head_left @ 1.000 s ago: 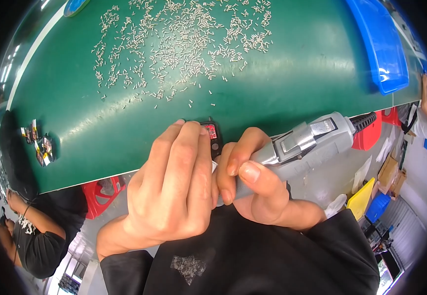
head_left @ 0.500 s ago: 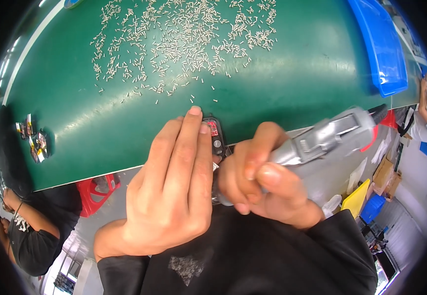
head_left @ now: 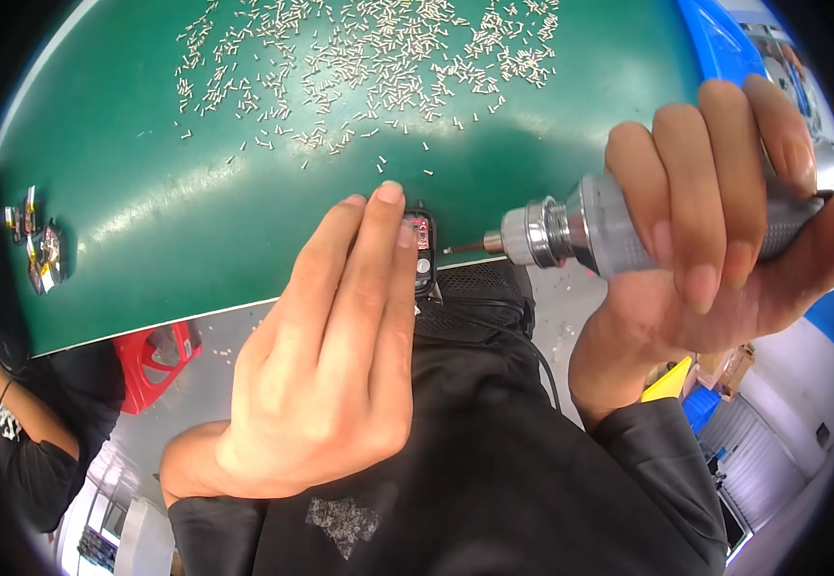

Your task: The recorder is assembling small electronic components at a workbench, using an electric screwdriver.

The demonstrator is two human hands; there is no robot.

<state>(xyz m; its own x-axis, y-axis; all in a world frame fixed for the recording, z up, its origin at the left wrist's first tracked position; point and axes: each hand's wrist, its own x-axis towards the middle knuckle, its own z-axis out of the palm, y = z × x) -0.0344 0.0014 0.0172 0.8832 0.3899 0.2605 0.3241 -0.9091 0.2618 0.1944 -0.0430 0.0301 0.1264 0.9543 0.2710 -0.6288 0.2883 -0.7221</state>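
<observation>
My left hand point(head_left: 326, 350) lies with its long fingers stretched side by side over a small black device housing point(head_left: 432, 252) at the table's near edge, steadying it. The thumb is hidden. A red circuit board point(head_left: 421, 230) and a round silvery part point(head_left: 424, 267) show inside the housing. My right hand point(head_left: 710, 197) is wrapped round a grey electric screwdriver point(head_left: 595, 228), held nearly level to the right. Its thin bit point(head_left: 465, 248) points left, apart from the housing. A tiny bright piece shows at the bit's tip, too small to name.
Many small silvery screws point(head_left: 388, 58) lie scattered over the far part of the green table point(head_left: 196, 230). Several small dark parts point(head_left: 43, 245) with yellow bits lie at the left. A blue tray point(head_left: 719, 43) stands far right. Another person's arm point(head_left: 28, 408) is at lower left, near a red stool point(head_left: 153, 365).
My right hand has turned the screwdriver, bringing its bit round to point left, and has moved right and up, away from the housing. My left hand stays over the housing.
</observation>
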